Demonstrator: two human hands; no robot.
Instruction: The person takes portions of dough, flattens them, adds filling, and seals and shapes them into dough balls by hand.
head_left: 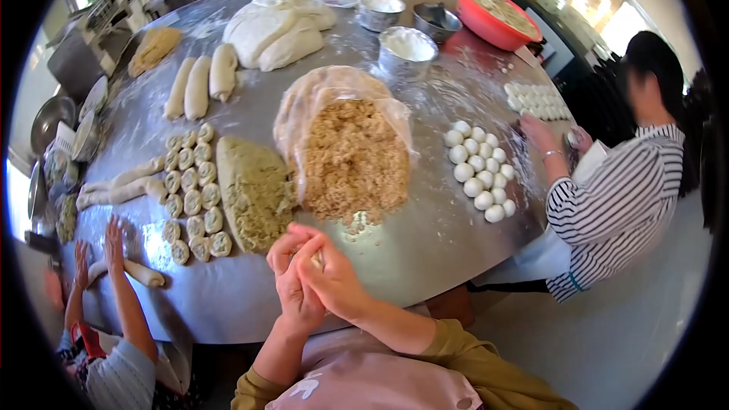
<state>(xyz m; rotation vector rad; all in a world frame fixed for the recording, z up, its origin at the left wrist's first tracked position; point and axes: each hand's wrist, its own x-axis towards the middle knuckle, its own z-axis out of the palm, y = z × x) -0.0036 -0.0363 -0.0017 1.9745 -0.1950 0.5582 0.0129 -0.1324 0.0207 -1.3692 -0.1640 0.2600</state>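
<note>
My left hand [295, 288] and my right hand [336, 279] are pressed together, closed around a small piece of dough [317, 260]. Only a pale bit of it shows between the fingers. Just beyond my hands lies a mound of greenish filling [254, 196]. Beside it, crumbly brown filling [353, 156] spills from an open clear plastic bag [292, 118]. Left of the green mound stand rows of small cut dough rolls [191, 175] with spiral ends. Several smooth white dough balls [480, 171] sit to the right.
Three dough logs [199, 85] and a large dough mass [277, 30] lie farther back. Metal bowls [406, 53] and a red basin [497, 15] stand behind. A co-worker's hands [114, 247] roll dough at left. A person in stripes [615, 197] works at right beside small dough pieces [538, 101].
</note>
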